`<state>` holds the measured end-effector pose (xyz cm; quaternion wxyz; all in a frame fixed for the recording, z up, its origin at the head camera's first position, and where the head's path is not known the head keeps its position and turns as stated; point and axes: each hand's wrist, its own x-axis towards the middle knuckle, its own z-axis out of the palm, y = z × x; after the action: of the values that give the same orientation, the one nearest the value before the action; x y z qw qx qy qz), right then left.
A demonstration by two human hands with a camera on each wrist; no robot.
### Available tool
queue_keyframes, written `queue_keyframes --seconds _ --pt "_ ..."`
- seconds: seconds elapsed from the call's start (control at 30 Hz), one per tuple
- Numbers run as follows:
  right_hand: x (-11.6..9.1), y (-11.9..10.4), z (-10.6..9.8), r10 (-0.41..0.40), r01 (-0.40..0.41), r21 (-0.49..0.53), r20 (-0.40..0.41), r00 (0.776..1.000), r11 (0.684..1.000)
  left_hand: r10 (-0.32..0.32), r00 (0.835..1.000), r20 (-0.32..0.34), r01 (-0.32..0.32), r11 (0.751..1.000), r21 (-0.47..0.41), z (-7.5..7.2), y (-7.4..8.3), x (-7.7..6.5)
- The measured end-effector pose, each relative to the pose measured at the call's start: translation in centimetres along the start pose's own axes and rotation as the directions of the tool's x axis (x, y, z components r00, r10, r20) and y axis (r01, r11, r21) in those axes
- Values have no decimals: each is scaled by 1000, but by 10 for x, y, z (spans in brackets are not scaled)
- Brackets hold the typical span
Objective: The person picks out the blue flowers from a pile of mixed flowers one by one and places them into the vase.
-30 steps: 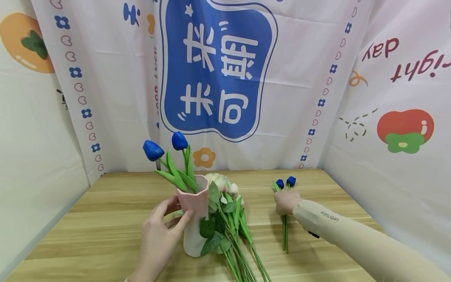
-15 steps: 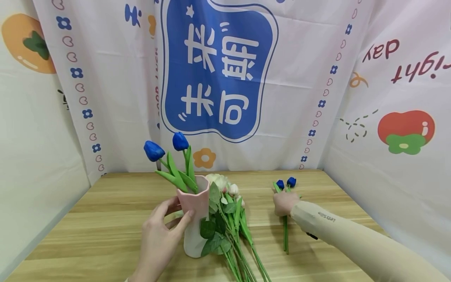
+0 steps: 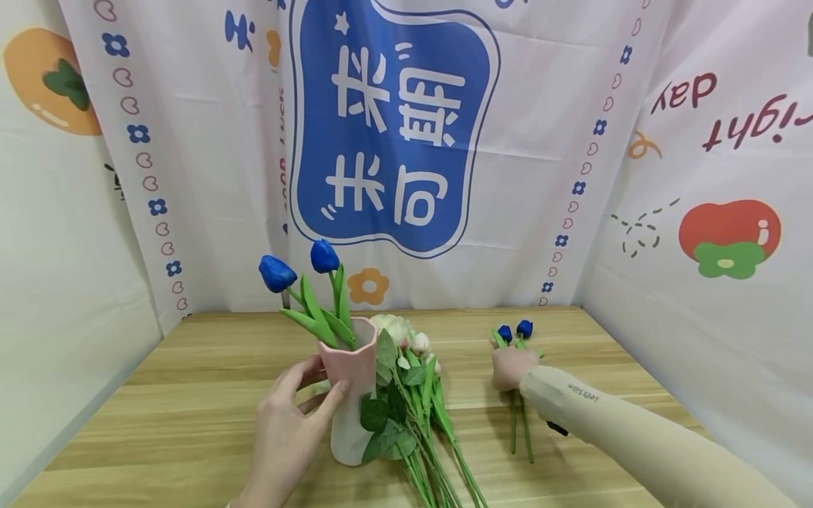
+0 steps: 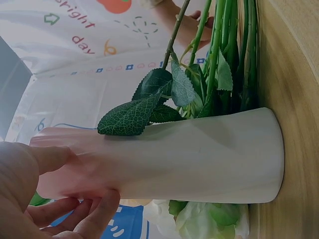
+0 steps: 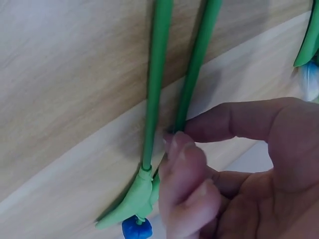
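Observation:
In the head view, my left hand [image 3: 293,416] holds the upper part of a pink-and-white vase [image 3: 353,402], thumb on the near side and fingers around the left. Two blue tulips [image 3: 277,274] with green leaves stand in the vase, leaning left. Over at the right, my right hand [image 3: 513,368] is at two more blue tulips [image 3: 524,329] on the table. In the right wrist view, thumb and forefinger pinch one green stem [image 5: 195,69]; the other stem [image 5: 155,89] lies beside it, outside the fingers. The pinched tulip's bloom is hidden there behind the hand.
A bunch of white flowers [image 3: 420,343] with green leaves and long stems lies on the wooden table [image 3: 190,395], right against the vase. Its dark leaves [image 4: 129,114] overlap the vase's side. Printed cloth [image 3: 540,106] hangs behind and at both sides.
At the right, the lower ends of the two tulip stems have spread apart, one swinging right. My right forearm has shifted slightly left. The left hand and vase stay put.

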<state>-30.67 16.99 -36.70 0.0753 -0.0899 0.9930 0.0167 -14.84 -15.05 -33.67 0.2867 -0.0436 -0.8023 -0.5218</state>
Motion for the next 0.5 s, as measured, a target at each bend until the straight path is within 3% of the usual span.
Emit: queue_keyframes --seconds 0.23,0.5 --pt "4 2 5 70 -71 37 9 997 997 -11 1000 -1 11 1000 -11 1 -1 -2" --pt "-12 -1 -7 82 -60 298 -62 995 953 3 1000 -7 -3 1000 -10 1 0 -1"
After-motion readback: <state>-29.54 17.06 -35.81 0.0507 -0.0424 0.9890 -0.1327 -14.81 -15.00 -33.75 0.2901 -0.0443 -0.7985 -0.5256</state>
